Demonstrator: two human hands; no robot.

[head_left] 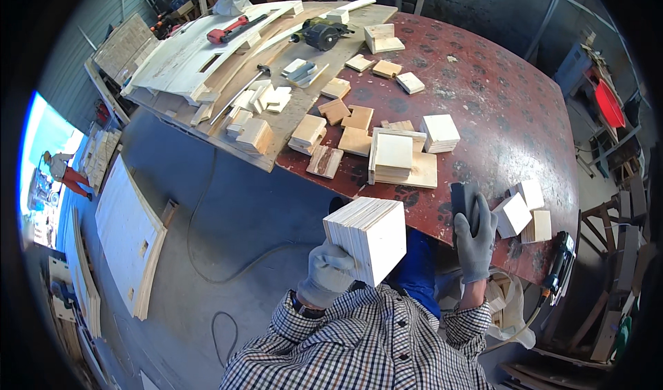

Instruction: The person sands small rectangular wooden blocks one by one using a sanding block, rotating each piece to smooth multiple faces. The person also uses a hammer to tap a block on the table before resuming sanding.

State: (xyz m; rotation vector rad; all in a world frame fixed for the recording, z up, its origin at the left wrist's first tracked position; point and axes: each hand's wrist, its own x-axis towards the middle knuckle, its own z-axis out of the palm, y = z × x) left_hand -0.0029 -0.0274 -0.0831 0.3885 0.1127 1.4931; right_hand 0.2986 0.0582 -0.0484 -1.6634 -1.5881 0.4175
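Note:
My left hand (pixel 326 274), in a grey work glove, grips a pale plywood block (pixel 384 241) with layered edges. The block is up in front of my chest, off the near edge of the table. At that edge, my gloved right hand (pixel 475 241) is closed around a dark rectangular block (pixel 462 199), whose kind I cannot make out. Right of this hand lie several pale wooden blocks (pixel 512 215). Ahead of my hands, a square wooden piece (pixel 394 154) rests on larger boards, with another pale block (pixel 440 133) beside it.
The red-brown table (pixel 511 107) carries several small wood pieces (pixel 356 117). On the left board lie a red tool (pixel 228 30) and a dark power tool (pixel 323 33). Another corded power tool (pixel 559 262) sits at the right edge. A hose (pixel 200 245) crosses the floor. Far left stands a person (pixel 68 172).

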